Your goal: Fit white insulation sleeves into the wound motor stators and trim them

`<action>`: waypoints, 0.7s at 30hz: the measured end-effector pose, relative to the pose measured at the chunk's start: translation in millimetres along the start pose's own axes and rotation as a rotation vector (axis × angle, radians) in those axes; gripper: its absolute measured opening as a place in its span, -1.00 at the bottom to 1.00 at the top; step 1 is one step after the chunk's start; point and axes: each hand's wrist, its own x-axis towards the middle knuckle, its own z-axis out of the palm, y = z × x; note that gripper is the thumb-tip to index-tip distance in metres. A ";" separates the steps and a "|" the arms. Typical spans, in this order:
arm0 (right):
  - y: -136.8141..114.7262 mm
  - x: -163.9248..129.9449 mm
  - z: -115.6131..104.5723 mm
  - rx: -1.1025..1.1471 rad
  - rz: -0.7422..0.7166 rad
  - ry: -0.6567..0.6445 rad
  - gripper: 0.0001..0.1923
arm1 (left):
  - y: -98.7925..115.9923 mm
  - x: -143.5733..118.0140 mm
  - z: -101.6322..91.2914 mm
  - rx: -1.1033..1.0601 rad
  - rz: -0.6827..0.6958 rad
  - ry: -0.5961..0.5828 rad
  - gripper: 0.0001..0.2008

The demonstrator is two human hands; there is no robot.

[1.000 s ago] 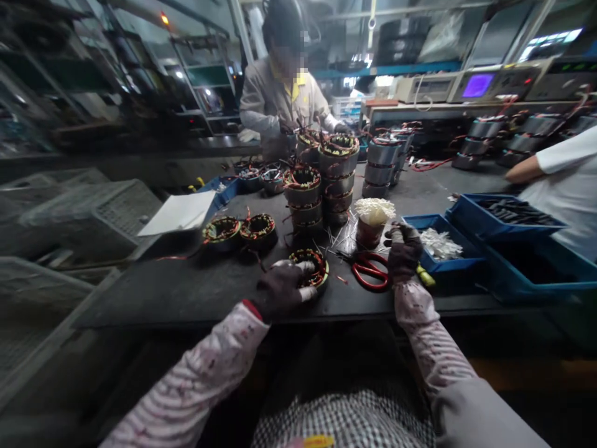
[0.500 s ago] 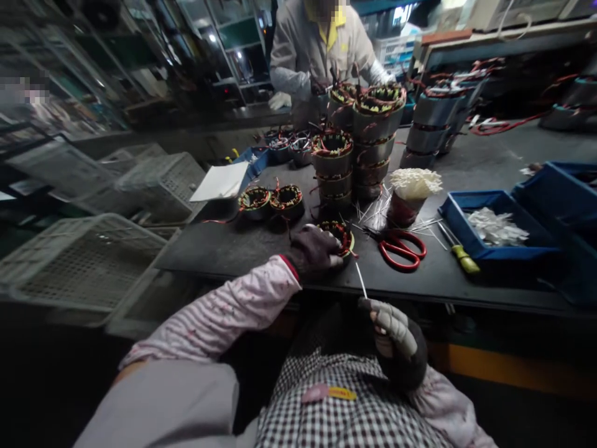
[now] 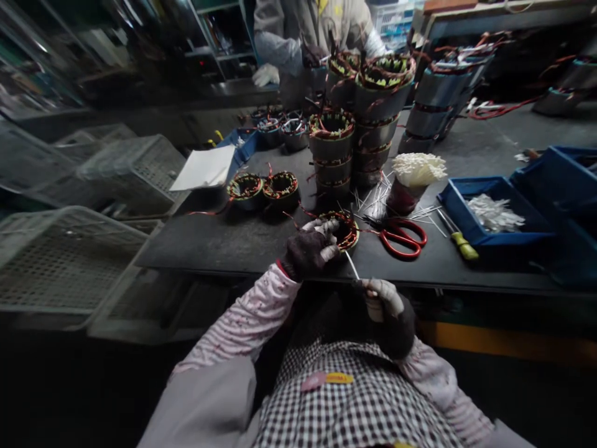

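At the front edge of the table sits a motor stator (image 3: 351, 236), a wound ring with red wires and a yellow-green lined rim. My left hand (image 3: 313, 249), in a dark glove with wrapped fingertips, grips its left side with fingers over the rim. Just below and to the right, my right hand (image 3: 385, 305) pinches a thin white cable tie (image 3: 353, 266). The tie's upper end points at the stator's near side; whether it touches, I cannot tell. Red-handled scissors (image 3: 403, 238) lie right of the stator, near several loose white ties (image 3: 373, 198).
Stacked stators (image 3: 331, 149) stand behind, and two single ones (image 3: 280, 186) to the left. A cup (image 3: 405, 196) holds white ties. A blue bin (image 3: 494, 242) and a yellow-handled screwdriver (image 3: 464, 247) lie right. Plastic crates (image 3: 60, 261) stand left; a co-worker (image 3: 321, 37) is opposite.
My right hand has moved up and left, bringing the cable tie to the stator's near side. My left hand's fingers have shifted on the rim. The camera view has tilted down slightly.
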 end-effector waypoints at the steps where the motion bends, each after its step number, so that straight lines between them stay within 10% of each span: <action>1: -2.7 8.0 4.9 -0.050 -0.100 0.010 -0.60 | 5.2 -1.7 3.1 -0.006 -0.042 0.061 -0.70; 7: 1.6 40.8 12.9 -0.092 -0.255 0.053 -0.64 | 31.3 -8.9 18.9 -0.166 -0.244 0.200 -0.74; 11: -1.1 58.6 5.6 -0.001 -0.068 -0.023 -0.79 | 36.8 -3.0 23.5 -0.508 -0.399 0.212 -0.55; 16: -9.9 82.5 0.3 0.135 0.220 -0.074 -0.79 | 43.6 -3.3 28.4 -0.218 -0.338 0.305 -0.65; 21: -7.2 85.8 -3.1 0.105 0.219 -0.198 -0.81 | 45.2 -5.4 37.9 -0.427 -0.430 0.324 -0.64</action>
